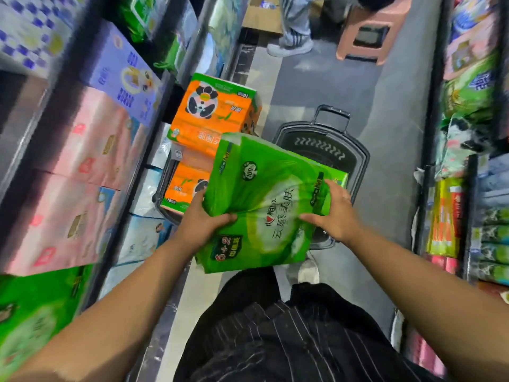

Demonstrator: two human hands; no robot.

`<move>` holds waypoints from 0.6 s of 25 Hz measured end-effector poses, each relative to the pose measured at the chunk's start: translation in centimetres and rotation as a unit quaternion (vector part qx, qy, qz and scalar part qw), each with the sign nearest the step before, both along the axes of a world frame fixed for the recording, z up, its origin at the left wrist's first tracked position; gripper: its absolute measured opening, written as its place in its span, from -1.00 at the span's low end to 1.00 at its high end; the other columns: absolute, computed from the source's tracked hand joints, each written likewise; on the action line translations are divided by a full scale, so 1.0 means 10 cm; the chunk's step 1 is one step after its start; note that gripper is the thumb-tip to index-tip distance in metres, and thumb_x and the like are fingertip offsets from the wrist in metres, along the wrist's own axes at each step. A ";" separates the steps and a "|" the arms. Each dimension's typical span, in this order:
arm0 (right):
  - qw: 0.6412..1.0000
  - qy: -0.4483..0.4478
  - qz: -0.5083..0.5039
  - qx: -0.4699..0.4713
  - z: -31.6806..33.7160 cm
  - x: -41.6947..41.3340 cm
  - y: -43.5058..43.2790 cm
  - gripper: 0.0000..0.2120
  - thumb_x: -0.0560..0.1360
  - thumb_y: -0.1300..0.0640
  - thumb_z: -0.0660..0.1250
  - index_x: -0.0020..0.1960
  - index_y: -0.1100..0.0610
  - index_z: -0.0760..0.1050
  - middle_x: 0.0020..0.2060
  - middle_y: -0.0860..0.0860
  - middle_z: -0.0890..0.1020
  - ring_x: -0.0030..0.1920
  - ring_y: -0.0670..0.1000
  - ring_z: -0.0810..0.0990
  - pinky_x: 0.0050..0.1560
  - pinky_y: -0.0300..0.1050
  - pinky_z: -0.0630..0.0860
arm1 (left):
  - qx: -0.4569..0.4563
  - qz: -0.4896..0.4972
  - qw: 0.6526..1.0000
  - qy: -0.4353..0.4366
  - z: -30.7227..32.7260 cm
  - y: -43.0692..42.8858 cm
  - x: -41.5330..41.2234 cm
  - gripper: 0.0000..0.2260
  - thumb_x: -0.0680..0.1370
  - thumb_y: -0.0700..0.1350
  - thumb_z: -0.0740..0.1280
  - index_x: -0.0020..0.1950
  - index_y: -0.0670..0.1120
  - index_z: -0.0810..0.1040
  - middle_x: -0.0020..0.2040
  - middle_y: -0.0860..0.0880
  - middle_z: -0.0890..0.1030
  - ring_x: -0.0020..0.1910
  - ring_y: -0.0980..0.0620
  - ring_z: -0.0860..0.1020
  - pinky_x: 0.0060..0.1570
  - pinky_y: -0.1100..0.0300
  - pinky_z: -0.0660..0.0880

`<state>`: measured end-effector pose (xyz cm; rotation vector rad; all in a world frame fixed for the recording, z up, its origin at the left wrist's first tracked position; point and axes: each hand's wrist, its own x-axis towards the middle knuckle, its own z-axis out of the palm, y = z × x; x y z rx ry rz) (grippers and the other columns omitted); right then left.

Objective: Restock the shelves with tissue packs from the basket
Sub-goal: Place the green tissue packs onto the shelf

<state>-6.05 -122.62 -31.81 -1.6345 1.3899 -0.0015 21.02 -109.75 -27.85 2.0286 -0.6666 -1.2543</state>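
Observation:
A large green tissue pack (pixel 264 199) hangs in the air in front of me, held between both hands above the aisle floor. My left hand (pixel 202 223) grips its left lower edge and my right hand (pixel 334 213) grips its right side. Below and behind the pack stands a black wheeled basket (pixel 322 146) with a pull handle, its inside mostly hidden by the pack. A second basket (pixel 165 186) to the left holds an orange panda tissue pack (pixel 184 191), with another orange panda pack (pixel 214 111) stacked above it.
The left shelf (pixel 121 150) carries pink (pixel 82 172), purple (pixel 124 75) and green (pixel 35 312) tissue packs. A right shelf (pixel 473 133) holds mixed packaged goods. Farther up the aisle are a pink stool (pixel 366 31), a cardboard box (pixel 261 15) and a person's legs (pixel 294 28).

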 end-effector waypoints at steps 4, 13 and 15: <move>0.997 -0.027 0.018 0.072 0.05 -0.06 0.22 0.15 0.23 -0.20 0.56 0.57 0.01 -0.07 0.51 0.16 0.17 0.49 0.17 0.17 0.48 0.12 0.18 | -0.046 0.176 0.974 0.136 0.23 0.69 -0.15 -0.29 0.17 -0.13 0.60 0.27 -0.09 0.44 0.13 -0.16 0.65 0.01 -0.15 0.66 -0.09 0.02 0.59; 0.965 -0.159 0.026 0.206 0.52 0.34 0.49 -0.09 0.37 0.06 0.52 0.55 0.01 0.05 0.26 -0.04 0.50 0.11 0.02 0.54 0.13 -0.07 0.46 | -0.090 0.362 0.908 0.190 0.60 1.86 -0.46 -0.35 0.24 -0.20 0.52 0.32 -0.16 0.45 0.17 -0.25 0.61 -0.01 -0.21 0.64 -0.03 -0.06 0.58; 0.963 -0.169 0.047 0.205 0.61 0.48 0.64 -0.11 0.36 0.09 0.53 0.53 0.01 0.09 0.19 0.00 0.55 0.06 0.04 0.59 0.09 -0.05 0.49 | -0.109 0.409 0.888 0.181 0.70 2.09 -0.49 -0.37 0.29 -0.26 0.49 0.34 -0.15 0.43 0.10 -0.22 0.65 -0.12 -0.18 0.67 -0.16 0.00 0.61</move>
